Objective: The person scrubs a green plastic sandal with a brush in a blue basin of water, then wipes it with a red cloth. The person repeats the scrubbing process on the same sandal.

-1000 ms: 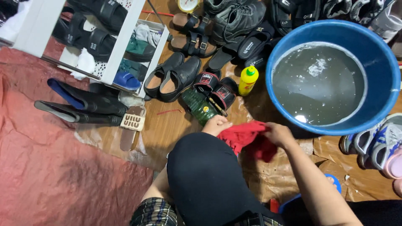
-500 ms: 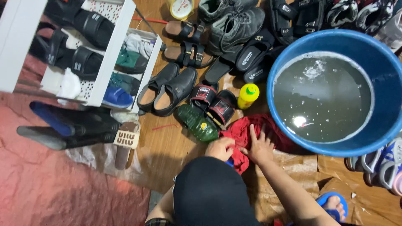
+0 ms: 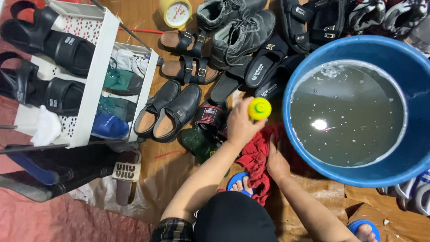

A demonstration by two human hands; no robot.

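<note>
Both hands busy: left hand grips half-hidden yellow bottle, right hand presses red cloth.

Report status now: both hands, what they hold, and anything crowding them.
Left hand grips yellow bottle. Right hand presses red cloth. Blue tub and shoes close by.

Left hand is gripping a yellow bottle, cap facing up at the camera, just beside the blue tub's rim. Right hand is pressing flat on a red cloth lying on the floor against the tub. Tub is holding murky grey water. Black leather shoes are sitting left of the bottle, near a white shoe rack that is holding black sandals. A yellow clock is lying at the top.
</note>
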